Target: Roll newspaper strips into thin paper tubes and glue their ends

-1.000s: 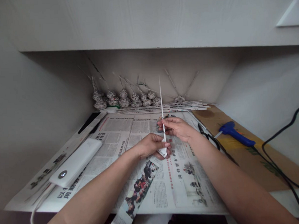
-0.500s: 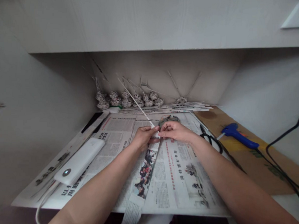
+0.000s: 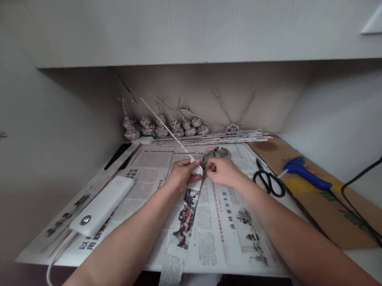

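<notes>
A long newspaper strip [image 3: 188,219] slants from the table's front edge up to my left hand [image 3: 183,173]. That hand pinches its upper end between thumb and fingers. From the same grip a thin white paper stick [image 3: 165,125] points up and to the left; how it meets the strip is partly hidden by the fingers. Just right of the strip's edge is my right hand [image 3: 222,171], its fingers curled in and closed, with nothing visible in them. Behind it sits a crumpled grey-green cloth or wad [image 3: 217,153].
Newspaper sheets [image 3: 211,239] cover the table. Black-handled scissors [image 3: 268,182] and a blue glue gun [image 3: 308,173] lie right, the gun on cardboard [image 3: 327,221]. A white power bank [image 3: 101,206] lies left. Paper sticks [image 3: 212,138] and several woven gourd shapes [image 3: 147,126] line the back.
My right hand has come off the strip and moved slightly right, its fingers curling in. The paper stick's far tip has swung left. My left hand keeps its grip.
</notes>
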The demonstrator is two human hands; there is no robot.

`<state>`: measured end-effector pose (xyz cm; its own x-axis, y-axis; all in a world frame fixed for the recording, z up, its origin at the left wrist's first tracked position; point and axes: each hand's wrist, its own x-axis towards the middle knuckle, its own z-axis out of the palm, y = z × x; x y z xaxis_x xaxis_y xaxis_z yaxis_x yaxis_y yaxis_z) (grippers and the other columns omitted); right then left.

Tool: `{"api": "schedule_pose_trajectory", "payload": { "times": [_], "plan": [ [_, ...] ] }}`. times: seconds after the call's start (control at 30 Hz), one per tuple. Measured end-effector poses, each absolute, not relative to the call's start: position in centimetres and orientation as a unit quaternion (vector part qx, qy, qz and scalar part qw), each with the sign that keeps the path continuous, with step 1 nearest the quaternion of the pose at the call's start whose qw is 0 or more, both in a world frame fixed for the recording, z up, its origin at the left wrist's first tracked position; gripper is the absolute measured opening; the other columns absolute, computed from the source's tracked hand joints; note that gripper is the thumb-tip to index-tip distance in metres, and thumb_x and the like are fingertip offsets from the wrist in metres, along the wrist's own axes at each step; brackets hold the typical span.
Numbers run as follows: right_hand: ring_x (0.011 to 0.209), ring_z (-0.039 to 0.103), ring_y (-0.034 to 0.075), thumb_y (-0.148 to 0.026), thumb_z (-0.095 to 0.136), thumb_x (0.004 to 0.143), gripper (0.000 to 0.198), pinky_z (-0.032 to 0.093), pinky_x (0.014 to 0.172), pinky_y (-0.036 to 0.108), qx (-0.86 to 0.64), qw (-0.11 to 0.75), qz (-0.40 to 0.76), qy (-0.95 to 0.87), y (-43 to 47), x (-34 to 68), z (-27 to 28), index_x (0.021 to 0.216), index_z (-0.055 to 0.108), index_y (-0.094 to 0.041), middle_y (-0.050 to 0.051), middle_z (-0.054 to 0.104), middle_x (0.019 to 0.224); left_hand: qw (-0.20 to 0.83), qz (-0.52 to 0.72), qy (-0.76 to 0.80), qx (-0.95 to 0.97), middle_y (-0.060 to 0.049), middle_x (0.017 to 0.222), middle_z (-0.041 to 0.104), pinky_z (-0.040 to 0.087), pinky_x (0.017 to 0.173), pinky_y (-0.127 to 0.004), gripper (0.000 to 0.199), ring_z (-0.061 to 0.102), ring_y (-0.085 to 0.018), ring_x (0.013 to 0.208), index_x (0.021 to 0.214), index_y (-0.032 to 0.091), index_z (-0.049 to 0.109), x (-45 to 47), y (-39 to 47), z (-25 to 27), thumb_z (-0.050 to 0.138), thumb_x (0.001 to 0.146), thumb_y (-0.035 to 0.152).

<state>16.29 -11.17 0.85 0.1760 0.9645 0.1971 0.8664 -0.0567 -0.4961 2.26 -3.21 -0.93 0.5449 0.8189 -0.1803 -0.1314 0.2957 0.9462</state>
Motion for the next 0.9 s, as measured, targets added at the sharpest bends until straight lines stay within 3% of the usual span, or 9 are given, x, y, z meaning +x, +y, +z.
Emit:
{"api": "schedule_pose_trajectory", "payload": {
  "times": [0.2, 0.4, 0.57, 0.67, 0.83, 0.9],
  "plan": [
    [0.053, 0.056, 0.012, -0.035, 0.06, 0.073, 0.016, 0.038, 0.048, 0.022, -0.678, 0.412, 0.315, -0.521, -10.1, 16.3, 0.0, 0.068, 0.06, -0.02, 0.0, 0.062, 0.06, 0.747, 0.312, 0.328, 0.487, -0.003, 0.07, 0.062, 0.054, 0.048, -0.022, 0.037, 0.057, -0.01, 0.058, 0.078, 0.01, 0.069, 2.2, -3.4, -0.8, 0.08, 0.056, 0.038],
    [0.049, 0.057, 0.009, -0.024, 0.066, 0.067, 0.009, 0.028, 0.036, 0.015, -0.657, 0.429, 0.425, -0.451, -10.2, 16.3, 0.3, 0.072, 0.06, -0.019, -0.001, 0.061, 0.059, 0.752, 0.303, 0.324, 0.488, -0.005, 0.073, 0.064, 0.053, 0.046, -0.021, 0.034, 0.059, -0.011, 0.059, 0.081, 0.011, 0.069, 2.1, -2.9, -1.0, 0.077, 0.062, 0.037],
    [0.049, 0.057, 0.009, -0.035, 0.068, 0.068, 0.019, 0.026, 0.034, 0.015, -0.649, 0.451, 0.419, -0.447, -10.3, 16.2, 0.4, 0.074, 0.06, -0.018, 0.0, 0.062, 0.065, 0.758, 0.3, 0.313, 0.487, -0.007, 0.085, 0.066, 0.053, 0.047, -0.02, 0.032, 0.062, -0.012, 0.065, 0.084, 0.012, 0.07, 2.0, -2.8, -1.2, 0.076, 0.063, 0.036],
    [0.045, 0.053, 0.007, -0.03, 0.065, 0.069, 0.013, 0.028, 0.036, 0.014, -0.644, 0.466, 0.402, -0.455, -10.3, 16.0, 0.1, 0.071, 0.058, -0.019, -0.003, 0.056, 0.055, 0.766, 0.29, 0.313, 0.481, -0.007, 0.085, 0.065, 0.053, 0.045, -0.019, 0.03, 0.061, -0.011, 0.063, 0.083, 0.012, 0.07, 2.0, -2.8, -1.1, 0.076, 0.065, 0.034],
    [0.044, 0.053, 0.009, -0.021, 0.064, 0.066, 0.004, 0.036, 0.039, 0.018, -0.676, 0.399, 0.405, -0.468, -10.1, 17.2, -0.1, 0.066, 0.061, -0.018, -0.002, 0.057, 0.053, 0.777, 0.291, 0.313, 0.463, -0.005, 0.076, 0.063, 0.054, 0.047, -0.02, 0.023, 0.062, -0.012, 0.063, 0.08, 0.01, 0.068, 2.0, -2.9, -0.7, 0.073, 0.068, 0.029],
    [0.044, 0.052, 0.009, -0.024, 0.066, 0.068, 0.006, 0.039, 0.042, 0.019, -0.691, 0.441, 0.358, -0.447, -10.1, 17.8, 0.3, 0.07, 0.064, -0.018, -0.002, 0.059, 0.056, 0.783, 0.282, 0.302, 0.465, -0.007, 0.079, 0.065, 0.055, 0.051, -0.022, 0.023, 0.064, -0.014, 0.066, 0.082, 0.01, 0.068, 1.9, -2.9, -0.6, 0.073, 0.069, 0.029]
  ]
}}
